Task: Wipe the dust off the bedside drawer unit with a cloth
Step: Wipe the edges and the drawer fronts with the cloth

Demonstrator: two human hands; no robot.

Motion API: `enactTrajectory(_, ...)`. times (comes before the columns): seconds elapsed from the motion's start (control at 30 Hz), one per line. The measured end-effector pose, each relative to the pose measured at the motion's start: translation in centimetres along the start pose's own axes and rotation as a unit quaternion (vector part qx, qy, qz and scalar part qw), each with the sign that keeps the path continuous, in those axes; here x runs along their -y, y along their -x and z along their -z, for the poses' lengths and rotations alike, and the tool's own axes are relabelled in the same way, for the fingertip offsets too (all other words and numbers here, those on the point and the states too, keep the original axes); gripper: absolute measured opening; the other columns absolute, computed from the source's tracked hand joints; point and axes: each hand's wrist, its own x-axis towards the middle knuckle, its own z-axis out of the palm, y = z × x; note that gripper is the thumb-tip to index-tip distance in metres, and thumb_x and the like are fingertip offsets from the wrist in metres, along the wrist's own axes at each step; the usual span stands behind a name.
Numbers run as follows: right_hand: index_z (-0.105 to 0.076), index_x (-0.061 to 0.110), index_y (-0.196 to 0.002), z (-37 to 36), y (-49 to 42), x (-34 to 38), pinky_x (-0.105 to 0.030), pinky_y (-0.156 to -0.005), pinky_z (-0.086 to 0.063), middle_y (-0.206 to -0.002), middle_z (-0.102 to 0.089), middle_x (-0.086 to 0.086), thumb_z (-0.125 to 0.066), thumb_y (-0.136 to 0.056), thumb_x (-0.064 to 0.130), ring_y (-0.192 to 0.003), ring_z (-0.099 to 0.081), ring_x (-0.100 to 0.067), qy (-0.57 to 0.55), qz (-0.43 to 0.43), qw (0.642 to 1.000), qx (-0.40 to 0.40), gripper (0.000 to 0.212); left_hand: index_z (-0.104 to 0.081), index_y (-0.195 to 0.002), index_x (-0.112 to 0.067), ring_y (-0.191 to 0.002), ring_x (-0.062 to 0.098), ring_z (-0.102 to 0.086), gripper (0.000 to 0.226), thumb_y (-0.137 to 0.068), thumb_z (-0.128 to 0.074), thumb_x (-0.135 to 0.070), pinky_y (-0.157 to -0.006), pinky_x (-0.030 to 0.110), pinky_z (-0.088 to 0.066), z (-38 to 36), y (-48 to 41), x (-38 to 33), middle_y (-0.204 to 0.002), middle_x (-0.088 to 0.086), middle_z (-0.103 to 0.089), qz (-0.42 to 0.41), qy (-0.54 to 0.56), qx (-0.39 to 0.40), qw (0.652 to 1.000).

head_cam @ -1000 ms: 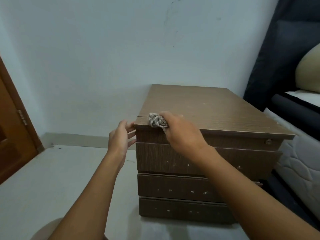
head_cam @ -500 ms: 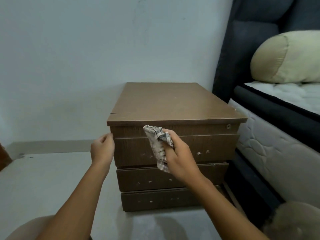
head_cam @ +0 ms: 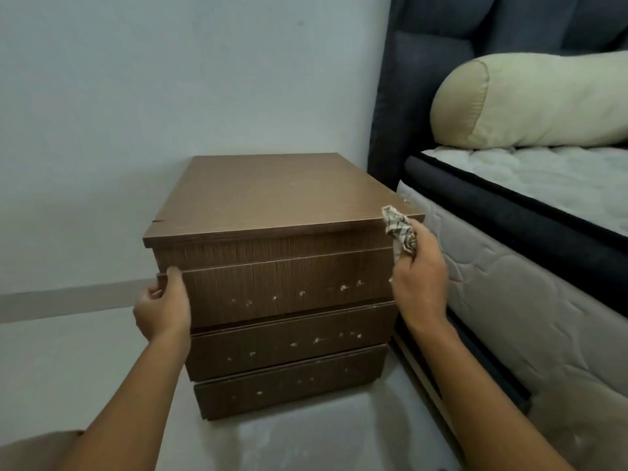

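Observation:
A brown wooden bedside drawer unit (head_cam: 278, 198) with three drawer fronts stands on the floor against the pale wall. My left hand (head_cam: 163, 305) grips the left edge of the top drawer front, thumb on its face. My right hand (head_cam: 419, 280) holds a crumpled checked cloth (head_cam: 399, 229) pressed against the front right corner of the unit's top edge. Small pale specks dot the drawer fronts.
A bed with a quilted mattress (head_cam: 503, 294) and dark headboard (head_cam: 441, 62) stands tight to the right of the unit. A pale green bolster pillow (head_cam: 530, 100) lies on it. Pale floor (head_cam: 68, 368) stretches to the left and in front.
My right hand has carried the cloth from the unit's left front corner, across the drawer front, to the right front corner. My left hand stays on the left edge. The view has swung right.

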Motion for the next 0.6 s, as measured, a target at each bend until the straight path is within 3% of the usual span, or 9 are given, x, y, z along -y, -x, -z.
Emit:
enactTrajectory(0.1,-0.053,0.03,-0.128,0.9,-4.8,-0.4,-0.024,-0.08,-0.038,-0.114,-0.057,0.014,-0.046,-0.095,0.013,-0.095,-0.049,0.0,0.042,0.031,0.996,-0.071,0.037,-0.06,-0.098,-0.016,-0.083,0.021,-0.058,0.044,-0.078,-0.057,-0.055,-0.07,0.035,-0.042,-0.6,0.1,0.0,-0.093,0.001,-0.062,-0.005,0.003,-0.021,1.0)
enactTrajectory(0.17,-0.055,0.031,-0.121,0.8,-8.2,-0.5,-0.028,-0.073,-0.038,-0.111,-0.06,0.009,-0.044,-0.095,0.02,-0.091,-0.052,-0.007,0.098,0.031,0.992,-0.078,0.03,-0.055,-0.097,-0.018,-0.084,0.021,-0.057,0.039,-0.078,-0.056,-0.053,-0.071,0.035,-0.042,-0.9,0.1,0.0,-0.095,0.002,-0.061,-0.007,0.009,-0.024,1.0)
enactTrajectory(0.23,-0.057,0.03,-0.112,0.3,-11.3,-0.6,-0.032,-0.068,-0.036,-0.1,-0.061,0.005,-0.042,-0.093,0.021,-0.084,-0.055,-0.015,0.17,0.017,0.985,-0.016,0.026,-0.052,-0.095,-0.02,-0.084,0.022,-0.056,0.035,-0.079,-0.056,-0.051,-0.071,0.034,-0.041,-1.0,0.1,-0.1,-0.095,0.002,-0.06,-0.016,0.013,-0.028,0.999)
enactTrajectory(0.37,-0.057,0.026,-0.104,-2.0,-13.8,-0.7,-0.034,-0.068,-0.038,-0.093,-0.06,-0.001,-0.042,-0.091,0.017,-0.081,-0.052,-0.021,0.302,-0.025,0.924,0.231,0.022,-0.054,-0.097,-0.02,-0.086,0.021,-0.056,0.033,-0.081,-0.057,-0.049,-0.07,0.032,-0.04,-1.0,-0.1,0.0,-0.097,0.002,-0.06,-0.026,0.014,-0.029,0.999)
enactTrajectory(0.6,-0.056,0.025,-0.111,-4.0,-9.4,2.1,-0.032,-0.066,-0.033,-0.092,-0.056,0.002,-0.041,-0.097,0.019,-0.078,-0.048,-0.015,0.254,0.115,0.915,0.293,0.021,-0.055,-0.097,-0.022,-0.086,0.019,-0.056,0.031,-0.082,-0.057,-0.049,-0.057,0.023,-0.036,-0.7,-0.4,0.1,-0.099,0.001,-0.06,-0.035,0.024,-0.012,0.999)
